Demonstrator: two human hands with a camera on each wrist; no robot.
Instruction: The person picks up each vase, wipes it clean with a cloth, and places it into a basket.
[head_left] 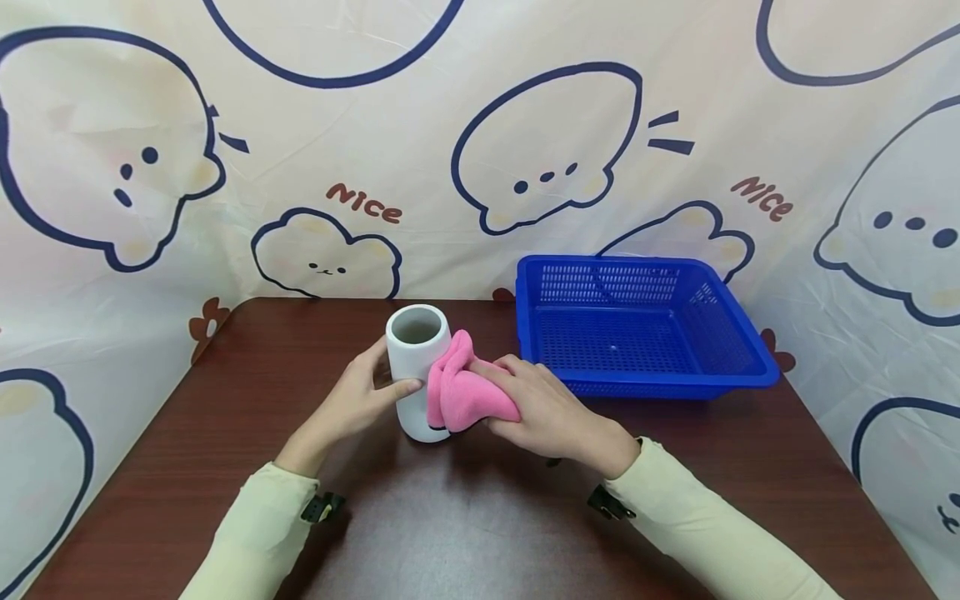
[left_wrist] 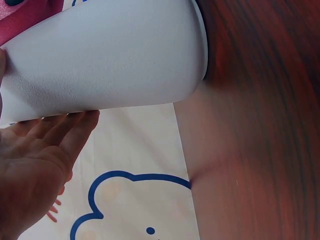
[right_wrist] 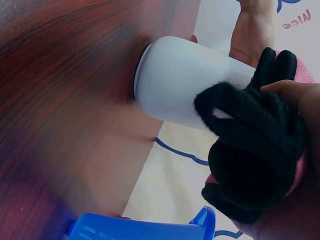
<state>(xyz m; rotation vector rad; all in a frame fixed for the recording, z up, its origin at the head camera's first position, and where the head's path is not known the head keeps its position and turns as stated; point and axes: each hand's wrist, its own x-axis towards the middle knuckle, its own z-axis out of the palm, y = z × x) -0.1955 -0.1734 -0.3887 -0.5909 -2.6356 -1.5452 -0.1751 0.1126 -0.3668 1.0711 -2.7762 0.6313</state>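
A white cylindrical vase with a round open mouth stands upright on the table. My left hand grips it from the left, thumb across the front and fingers on the far side; the left wrist view has those fingers against its wall. In my right hand is a bunched pink cloth, pressed to the vase's right side. The right wrist view shows a dark, fuzzy side of the cloth by the vase. Part of the vase's right side is hidden behind the cloth.
A blue perforated plastic basket sits at the back right of the dark brown wooden table. Behind and at both sides hangs a pale sheet printed with cartoon outlines.
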